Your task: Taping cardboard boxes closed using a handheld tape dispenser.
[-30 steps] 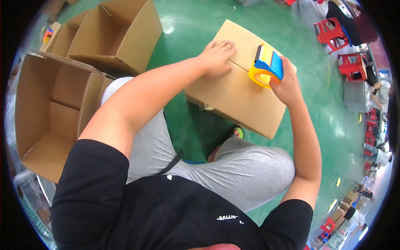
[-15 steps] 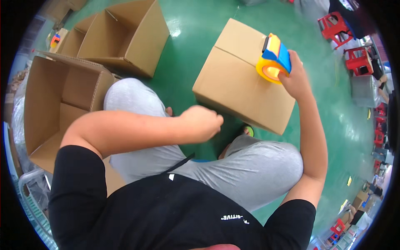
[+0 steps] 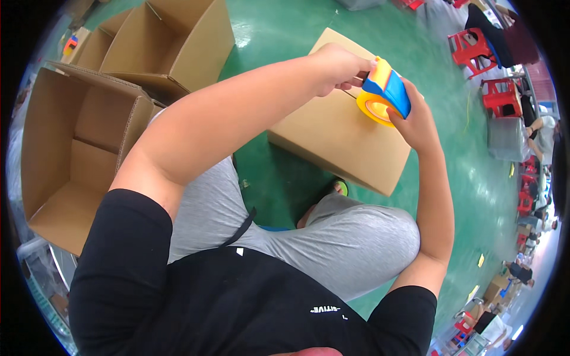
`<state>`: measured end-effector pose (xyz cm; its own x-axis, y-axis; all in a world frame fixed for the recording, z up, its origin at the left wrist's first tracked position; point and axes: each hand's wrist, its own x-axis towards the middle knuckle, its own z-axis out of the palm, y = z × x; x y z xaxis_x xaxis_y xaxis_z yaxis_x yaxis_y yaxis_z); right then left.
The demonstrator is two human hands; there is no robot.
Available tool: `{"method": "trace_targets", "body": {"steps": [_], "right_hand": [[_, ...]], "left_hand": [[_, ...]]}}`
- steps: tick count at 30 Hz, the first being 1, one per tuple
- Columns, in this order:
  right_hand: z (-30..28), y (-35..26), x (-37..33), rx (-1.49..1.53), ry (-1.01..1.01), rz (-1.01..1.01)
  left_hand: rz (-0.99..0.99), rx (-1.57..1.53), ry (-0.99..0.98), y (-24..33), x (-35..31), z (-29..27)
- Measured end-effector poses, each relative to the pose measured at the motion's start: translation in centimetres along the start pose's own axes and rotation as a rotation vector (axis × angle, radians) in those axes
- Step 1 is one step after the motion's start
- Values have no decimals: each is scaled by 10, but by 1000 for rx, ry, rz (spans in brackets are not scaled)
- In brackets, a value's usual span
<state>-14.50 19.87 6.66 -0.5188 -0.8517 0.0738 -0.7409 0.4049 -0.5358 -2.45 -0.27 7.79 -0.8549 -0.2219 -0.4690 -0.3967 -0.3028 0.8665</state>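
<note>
A closed cardboard carton (image 3: 338,137) stands on the floor in front of my knees. My right hand (image 3: 419,121) grips a blue and yellow tape dispenser (image 3: 393,89) over the carton's right part, its thumb by the yellow tape roll (image 3: 368,113). Reaching across from the left, my left hand (image 3: 337,70) has its fingers bent together at the dispenser's front end. Whatever those fingertips pinch, perhaps the tape's end, is too small to make out.
Open cartons stand at my left, one box (image 3: 89,142) beside my knee and another (image 3: 169,41) farther off. Red stools (image 3: 472,50) and people line the far right. A second dispenser (image 3: 71,43) lies at the far left. The floor (image 3: 279,178) is green.
My left hand has risen from above my lap to the front end of the tape dispenser. My right hand still holds the dispenser over the carton.
</note>
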Motion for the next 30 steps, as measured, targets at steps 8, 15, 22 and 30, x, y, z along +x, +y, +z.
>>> {"method": "trace_targets", "body": {"steps": [8, 15, 22, 30], "right_hand": [[-3, -2, 4, -7, 30, -102], [0, -9, 8, 34, -19, -114], [-25, 9, -9, 42, -41, -93], [-13, 9, -1, -8, -77, -71]], "left_hand": [[-97, -165, 9, -17, 29, -15], [76, 116, 255, -32, 45, -25], [117, 446, 498, -25, 61, -121], [-162, 520, 601, -68, 71, -177]]}}
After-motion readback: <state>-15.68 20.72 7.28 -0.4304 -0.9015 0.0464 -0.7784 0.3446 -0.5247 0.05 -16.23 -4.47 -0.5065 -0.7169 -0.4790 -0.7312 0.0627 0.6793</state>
